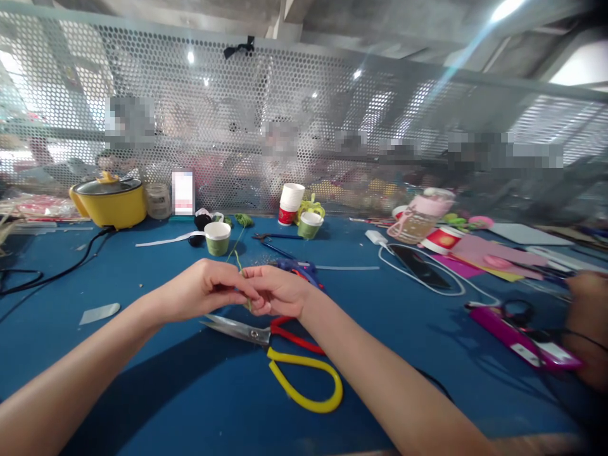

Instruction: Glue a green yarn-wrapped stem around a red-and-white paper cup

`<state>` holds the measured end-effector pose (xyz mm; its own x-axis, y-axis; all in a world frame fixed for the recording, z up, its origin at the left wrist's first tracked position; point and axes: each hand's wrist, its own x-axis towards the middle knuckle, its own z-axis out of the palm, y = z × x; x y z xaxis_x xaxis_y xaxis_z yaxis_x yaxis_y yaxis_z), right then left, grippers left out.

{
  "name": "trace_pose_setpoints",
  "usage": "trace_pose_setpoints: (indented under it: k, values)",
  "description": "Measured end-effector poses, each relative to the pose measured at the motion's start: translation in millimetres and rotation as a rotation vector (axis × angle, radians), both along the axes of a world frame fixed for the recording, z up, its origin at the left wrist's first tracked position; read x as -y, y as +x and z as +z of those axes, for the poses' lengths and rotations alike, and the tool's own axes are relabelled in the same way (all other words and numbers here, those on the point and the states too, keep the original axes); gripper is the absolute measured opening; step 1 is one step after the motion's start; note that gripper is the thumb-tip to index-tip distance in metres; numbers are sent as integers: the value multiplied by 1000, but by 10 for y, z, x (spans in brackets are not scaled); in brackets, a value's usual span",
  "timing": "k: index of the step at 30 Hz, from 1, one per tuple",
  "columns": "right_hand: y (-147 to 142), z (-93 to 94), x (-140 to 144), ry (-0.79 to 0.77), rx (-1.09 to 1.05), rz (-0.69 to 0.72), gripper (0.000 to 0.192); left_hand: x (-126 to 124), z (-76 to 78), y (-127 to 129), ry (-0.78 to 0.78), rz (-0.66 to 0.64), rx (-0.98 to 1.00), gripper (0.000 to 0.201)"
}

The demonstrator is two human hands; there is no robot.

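Both hands met over the middle of the blue table [142, 380], fingertips pinched together on a thin green strand [240, 265]. The left hand [202, 289] came in from the near left, the right hand [280, 291] from the near right, and they touched each other right at the pinch. The strand ran up from the fingers toward the far side, ending near a green clump [244, 220] by the cups. Too thin to say exactly how each finger gripped it, but both were clearly closed on it, not loose.

Right under the hands lay the scissors [280, 351], blades pointing left, with one red and one yellow loop handle toward the near side. Just behind the right hand sat a blue glue gun [304, 269], partly hidden by the knuckles.

Further back: a green cup [217, 238], another green cup [310, 225], and a stack of white cups [289, 202]. A yellow pot [110, 201] with a lid stood far left, its black cord [57, 273] trailing across the table. On the right were a black phone [420, 266] ringed by a white cable [427, 285], a pink bottle [418, 218], and a pink case [522, 339]. Someone else's hand [589, 310] poked in at the right edge.
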<state>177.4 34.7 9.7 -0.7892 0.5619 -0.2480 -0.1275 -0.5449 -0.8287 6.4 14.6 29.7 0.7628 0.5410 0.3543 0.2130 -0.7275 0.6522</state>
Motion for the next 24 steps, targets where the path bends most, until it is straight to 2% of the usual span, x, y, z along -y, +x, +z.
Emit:
trace_pose_setpoints:
  k: [7, 20, 24]
  values:
    - [-17, -26, -3, -1, 24, -15, 15, 14, -9, -4, 192, 77, -52, 23]
    - [-8, -42, -22, 45, 121, -32, 21, 51, 13, 33, 235, 68, -91, 21]
    - [-6, -36, -10, 155, 214, -94, 19, 61, 25, 30, 223, 98, -75, 16]
